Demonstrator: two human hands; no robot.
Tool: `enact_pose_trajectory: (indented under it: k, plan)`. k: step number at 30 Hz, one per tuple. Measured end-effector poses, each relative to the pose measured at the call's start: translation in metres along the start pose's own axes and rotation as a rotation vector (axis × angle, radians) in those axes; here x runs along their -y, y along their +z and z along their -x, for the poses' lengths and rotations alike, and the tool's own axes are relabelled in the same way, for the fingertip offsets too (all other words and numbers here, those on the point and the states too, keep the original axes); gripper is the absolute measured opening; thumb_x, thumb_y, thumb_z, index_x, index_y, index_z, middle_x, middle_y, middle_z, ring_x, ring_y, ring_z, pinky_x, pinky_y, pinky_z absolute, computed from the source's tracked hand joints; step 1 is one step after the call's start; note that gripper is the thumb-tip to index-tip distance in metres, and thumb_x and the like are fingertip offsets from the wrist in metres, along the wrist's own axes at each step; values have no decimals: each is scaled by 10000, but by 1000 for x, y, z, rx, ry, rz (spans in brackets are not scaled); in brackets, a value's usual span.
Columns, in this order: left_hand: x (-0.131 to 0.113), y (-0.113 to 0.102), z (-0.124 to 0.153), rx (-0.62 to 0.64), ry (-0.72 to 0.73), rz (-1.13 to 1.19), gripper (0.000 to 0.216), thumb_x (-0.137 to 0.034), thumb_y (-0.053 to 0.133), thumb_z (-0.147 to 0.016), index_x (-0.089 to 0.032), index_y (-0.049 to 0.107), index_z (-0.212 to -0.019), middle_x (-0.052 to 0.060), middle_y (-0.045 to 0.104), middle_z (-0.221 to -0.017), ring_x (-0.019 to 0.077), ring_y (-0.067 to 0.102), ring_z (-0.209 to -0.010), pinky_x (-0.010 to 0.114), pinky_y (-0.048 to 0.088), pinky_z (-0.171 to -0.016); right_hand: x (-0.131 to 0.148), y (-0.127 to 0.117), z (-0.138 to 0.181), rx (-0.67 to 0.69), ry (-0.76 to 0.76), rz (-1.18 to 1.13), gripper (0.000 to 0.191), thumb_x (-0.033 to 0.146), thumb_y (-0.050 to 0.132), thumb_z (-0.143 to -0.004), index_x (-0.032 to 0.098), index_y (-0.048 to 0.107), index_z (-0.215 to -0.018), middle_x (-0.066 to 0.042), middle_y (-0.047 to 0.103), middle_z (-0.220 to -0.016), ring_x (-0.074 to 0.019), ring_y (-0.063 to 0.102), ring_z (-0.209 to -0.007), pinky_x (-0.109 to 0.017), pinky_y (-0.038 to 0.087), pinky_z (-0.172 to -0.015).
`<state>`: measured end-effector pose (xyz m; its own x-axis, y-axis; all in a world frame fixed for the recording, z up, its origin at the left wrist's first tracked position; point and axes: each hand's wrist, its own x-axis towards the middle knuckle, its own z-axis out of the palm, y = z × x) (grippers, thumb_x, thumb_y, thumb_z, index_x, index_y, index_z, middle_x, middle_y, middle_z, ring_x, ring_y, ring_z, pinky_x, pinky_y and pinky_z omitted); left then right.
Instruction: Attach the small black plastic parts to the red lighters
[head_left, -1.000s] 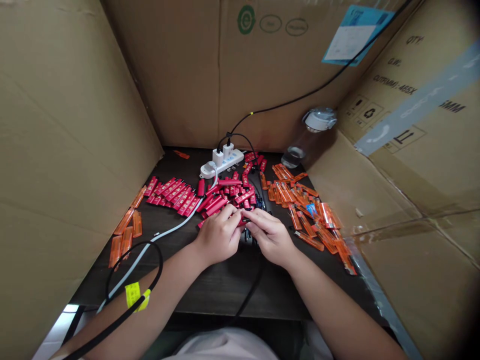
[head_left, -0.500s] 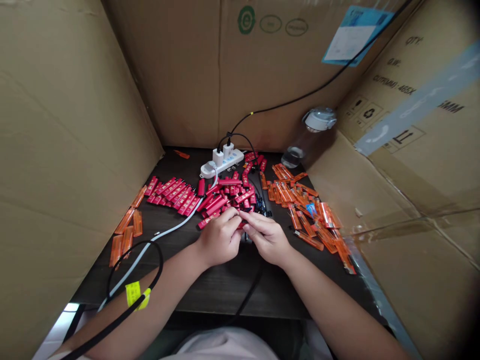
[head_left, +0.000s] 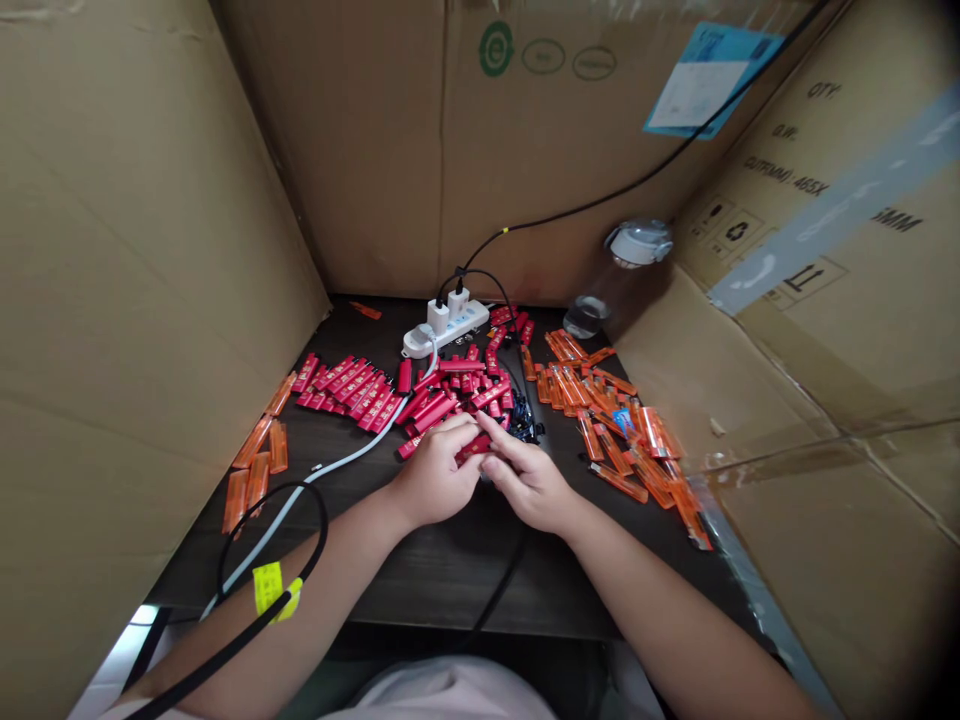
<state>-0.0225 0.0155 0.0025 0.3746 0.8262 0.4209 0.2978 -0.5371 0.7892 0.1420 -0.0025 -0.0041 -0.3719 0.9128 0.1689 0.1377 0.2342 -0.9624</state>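
My left hand (head_left: pixel 435 475) and my right hand (head_left: pixel 525 480) meet at the middle of the dark desk (head_left: pixel 442 570). Both pinch one small red stick-shaped piece (head_left: pixel 472 446), which lies slanted between their fingertips. Just beyond the hands is a loose pile of the same red pieces (head_left: pixel 457 385). A tidy row of red pieces (head_left: pixel 345 385) lies to the left of it. Small dark parts (head_left: pixel 525 420) sit by my right fingertips.
Orange translucent sleeves (head_left: pixel 615 420) spread to the right, and a few more of them (head_left: pixel 255 465) lie at the left. A white power strip (head_left: pixel 442 325) with plugs and a clear bottle (head_left: pixel 619 275) stand at the back. Cardboard walls (head_left: pixel 135 280) enclose the desk. Cables (head_left: pixel 270 520) cross the front left.
The hands have drawn slightly closer together and the red piece between them has turned to a slant. The camera view has dipped a little.
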Motion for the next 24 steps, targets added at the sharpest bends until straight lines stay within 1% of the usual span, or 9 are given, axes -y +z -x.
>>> enact_pose_trajectory:
  k: [2,4,6,8,11,15,18,21,24]
  plan:
    - [3,0,-1,-31,-71,60,191,-169,581,-817,-159,620,-1004,94,661,-1019,210,634,-948,353,530,-828,5,-2,-1,-36,82,-235,504,366,570,-867,248,486,-1349,30,447,-682,-98,396,-527,-236,386,-499]
    - [6,1,-3,-40,-142,175,288,-227,570,-844,-174,577,-1127,98,648,-1095,201,635,-964,334,534,-814,10,-5,-4,-100,167,-515,460,339,583,-835,270,516,-1285,44,413,-678,-89,359,-504,-234,371,-479]
    - [7,1,-4,-2,-232,353,321,-260,535,-867,-182,531,-1178,74,649,-991,149,635,-768,272,528,-651,14,-9,-8,-151,250,-729,360,273,600,-775,234,603,-1133,39,429,-682,-88,376,-521,-245,390,-501]
    - [6,0,-5,37,-342,545,333,-282,521,-868,-183,488,-1185,23,606,-831,91,545,-561,228,455,-504,15,-14,-12,-196,320,-831,281,193,622,-707,171,656,-984,22,478,-685,-87,411,-547,-246,401,-524]
    - [3,0,-6,66,-448,755,357,-301,546,-853,-194,430,-1173,-19,554,-769,61,482,-498,207,405,-474,13,-18,-14,-245,378,-865,239,131,677,-676,125,679,-915,8,543,-681,-78,454,-560,-233,408,-538]
    - [0,1,-5,114,-487,881,360,-272,586,-845,-210,386,-1138,-16,593,-786,60,498,-510,200,395,-494,11,-22,-13,-231,357,-858,365,159,771,-677,177,667,-1027,-13,663,-748,-80,532,-582,-216,425,-542]
    - [-1,0,-4,157,-503,955,332,-264,598,-847,-211,393,-1103,-10,609,-785,70,515,-513,209,400,-498,12,-24,-11,-217,333,-798,324,191,803,-665,162,697,-970,-61,726,-841,-71,563,-575,-201,447,-531]
    - [-1,-1,-5,194,-511,1006,310,-289,595,-855,-208,410,-1090,-6,612,-759,76,511,-491,216,403,-486,12,-25,-8,-212,308,-743,276,204,813,-661,152,729,-920,-54,733,-789,-89,622,-616,-224,519,-614]
    - [-2,-1,-5,173,-525,1011,313,-293,612,-843,-202,427,-1078,-10,602,-742,80,516,-499,216,411,-486,12,-23,-6,-229,278,-712,273,214,815,-664,170,742,-924,-32,725,-724,-123,678,-682,-262,559,-705]
